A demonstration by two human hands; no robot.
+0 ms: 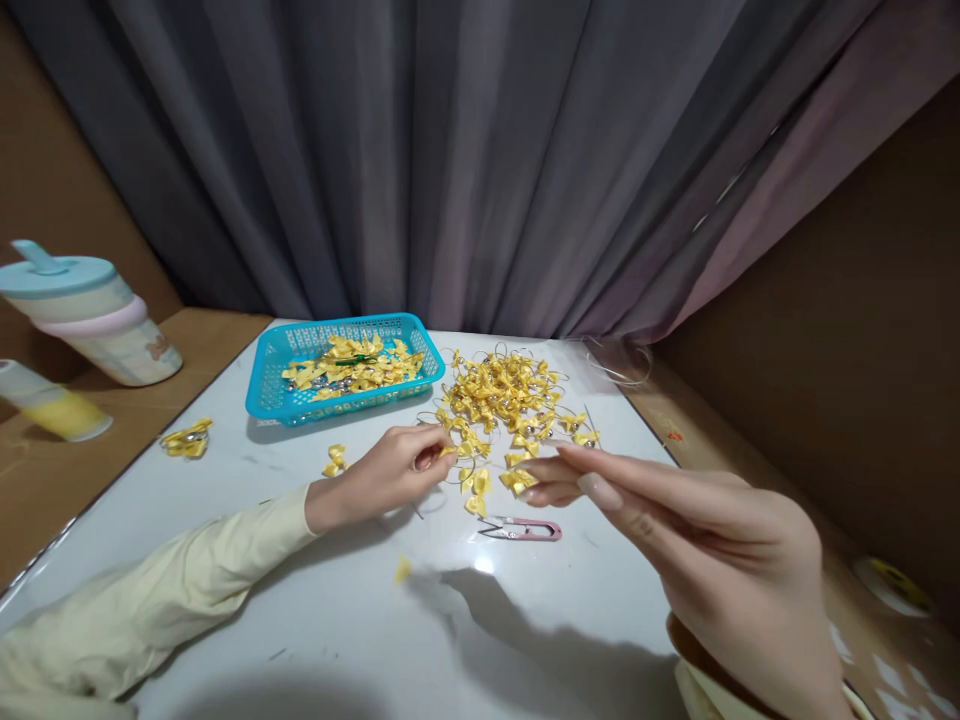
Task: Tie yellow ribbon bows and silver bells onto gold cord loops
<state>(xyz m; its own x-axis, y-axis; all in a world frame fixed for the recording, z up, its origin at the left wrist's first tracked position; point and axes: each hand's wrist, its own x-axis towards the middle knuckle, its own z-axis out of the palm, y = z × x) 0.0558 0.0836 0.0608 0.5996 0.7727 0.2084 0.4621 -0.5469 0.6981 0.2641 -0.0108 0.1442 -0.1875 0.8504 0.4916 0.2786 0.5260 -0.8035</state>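
My left hand (401, 467) is closed in a pinch near the middle of the white table, with a bit of a yellow ribbon bow showing at its fingertips. My right hand (697, 530) is raised nearer the camera, thumb and fingers brought close together; whatever lies between them, if anything, is too small to make out. Just beyond both hands spreads a pile of yellow bows (502, 390) with thin looped cords and small silvery beads. Pink-handled thread snips (520, 529) lie between the hands. A small blurred yellow piece (403, 570) shows below my left hand.
A blue perforated basket (262, 392) holds more yellow bows and beads. Loose bows (187, 440) lie at the table's left. A lidded tumbler (112, 325) and a bottle with yellow contents (64, 410) stand further left. Grey curtains (450, 160) hang behind the table.
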